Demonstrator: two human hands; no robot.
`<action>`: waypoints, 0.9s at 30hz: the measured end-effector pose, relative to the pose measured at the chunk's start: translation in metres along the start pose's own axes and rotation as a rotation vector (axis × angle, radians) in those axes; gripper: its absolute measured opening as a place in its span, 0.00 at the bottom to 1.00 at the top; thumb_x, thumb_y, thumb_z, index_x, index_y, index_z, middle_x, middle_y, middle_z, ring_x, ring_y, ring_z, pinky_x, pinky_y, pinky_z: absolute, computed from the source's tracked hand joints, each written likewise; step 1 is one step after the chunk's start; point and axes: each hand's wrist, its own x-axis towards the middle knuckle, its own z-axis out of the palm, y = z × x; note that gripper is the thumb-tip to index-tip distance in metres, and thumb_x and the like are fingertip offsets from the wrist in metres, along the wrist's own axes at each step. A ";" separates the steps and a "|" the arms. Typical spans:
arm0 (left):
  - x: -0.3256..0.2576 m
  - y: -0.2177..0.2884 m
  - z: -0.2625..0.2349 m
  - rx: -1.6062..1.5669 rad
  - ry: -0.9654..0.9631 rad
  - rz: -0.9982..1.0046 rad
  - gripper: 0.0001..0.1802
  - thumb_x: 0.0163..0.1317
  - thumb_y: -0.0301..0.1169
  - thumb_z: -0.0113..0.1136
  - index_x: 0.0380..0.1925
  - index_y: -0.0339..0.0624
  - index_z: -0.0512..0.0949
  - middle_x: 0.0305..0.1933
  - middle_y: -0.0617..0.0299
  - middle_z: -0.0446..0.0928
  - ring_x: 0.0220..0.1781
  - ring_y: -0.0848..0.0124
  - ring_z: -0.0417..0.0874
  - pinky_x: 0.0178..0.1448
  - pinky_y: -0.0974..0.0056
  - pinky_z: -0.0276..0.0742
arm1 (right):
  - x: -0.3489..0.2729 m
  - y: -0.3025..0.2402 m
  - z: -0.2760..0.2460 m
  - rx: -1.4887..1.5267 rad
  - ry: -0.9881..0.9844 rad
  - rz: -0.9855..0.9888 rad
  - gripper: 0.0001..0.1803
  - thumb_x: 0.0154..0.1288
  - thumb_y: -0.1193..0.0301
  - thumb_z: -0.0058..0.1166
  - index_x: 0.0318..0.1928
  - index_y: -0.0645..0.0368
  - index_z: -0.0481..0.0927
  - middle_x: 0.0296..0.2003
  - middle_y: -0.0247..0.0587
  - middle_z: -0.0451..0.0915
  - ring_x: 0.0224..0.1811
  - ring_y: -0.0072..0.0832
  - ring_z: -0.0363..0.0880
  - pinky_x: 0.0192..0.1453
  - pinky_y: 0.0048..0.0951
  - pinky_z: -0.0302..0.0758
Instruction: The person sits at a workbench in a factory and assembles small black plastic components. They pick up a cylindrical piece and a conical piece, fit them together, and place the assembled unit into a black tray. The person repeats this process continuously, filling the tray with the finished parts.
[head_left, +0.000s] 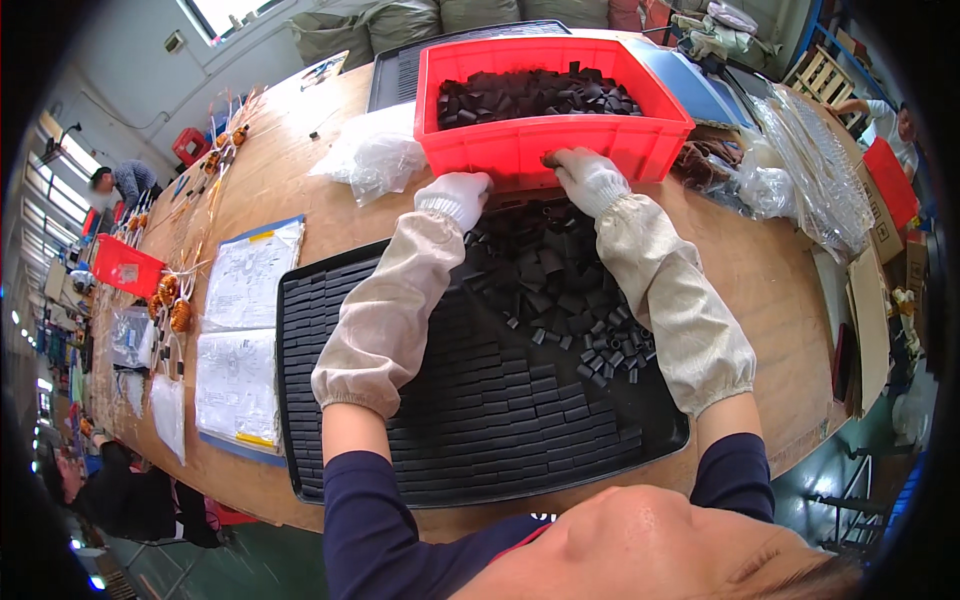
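My left hand (458, 196), in a white glove, is closed by the far edge of a black tray (284, 330), close to the front wall of a red bin (550, 150). My right hand (588, 176), also gloved, is curled against the lower front of that bin; what its fingers hold, if anything, is hidden. Short black tubes (460, 400) lie in tidy rows over the tray's left and near parts. Between my forearms a loose heap of black tubes (545, 275) covers its far right. More black pieces (540, 97) fill the bin.
Left of the tray lie printed sheets (245, 330) on a blue folder. Clear plastic bags (372, 158) rest beside the bin, and bubble wrap (810, 165) at the right. Copper-coloured coils (178, 312) and a small red box (127, 265) are far left. Other people work at the edges.
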 end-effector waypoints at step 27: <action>0.023 0.002 0.009 -0.215 -0.337 0.022 0.24 0.63 0.45 0.63 0.56 0.47 0.82 0.53 0.49 0.85 0.57 0.51 0.85 0.62 0.53 0.79 | 0.037 -0.070 0.034 -0.171 -0.508 0.270 0.21 0.65 0.60 0.57 0.57 0.48 0.83 0.54 0.50 0.85 0.59 0.51 0.83 0.62 0.51 0.80</action>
